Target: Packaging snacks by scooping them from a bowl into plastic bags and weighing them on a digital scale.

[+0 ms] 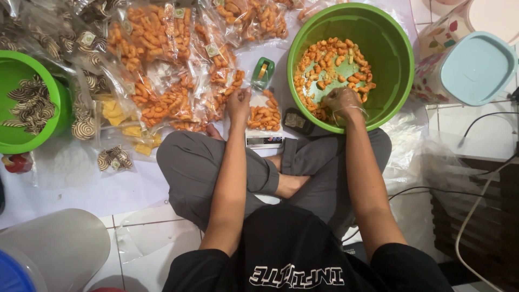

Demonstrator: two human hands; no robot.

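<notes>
- Presently, right hand (341, 101): set down inside the green basin (394, 70), fingers curled together on orange snacks (330, 62); loose pieces lie just ahead of it.
- Left hand (238, 104): closed on the mouth of a part-filled clear bag (264, 114), kept on the scale (263, 139) just left of the basin.
- Bag lies nearer the left hand.

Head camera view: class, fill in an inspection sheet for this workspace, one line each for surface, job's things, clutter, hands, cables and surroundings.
Surface: white sheet over tiled floor.
Job's things: green basin holding orange snacks; clear bag of snacks on a small scale.
Clutter: filled snack packets, tape dispenser, second green bowl of striped snacks.
Hands: left hand on the bag; right hand in the basin, wearing a clear glove.
Cables: white and black cords at right.
Surroundings: lidded container.
</notes>
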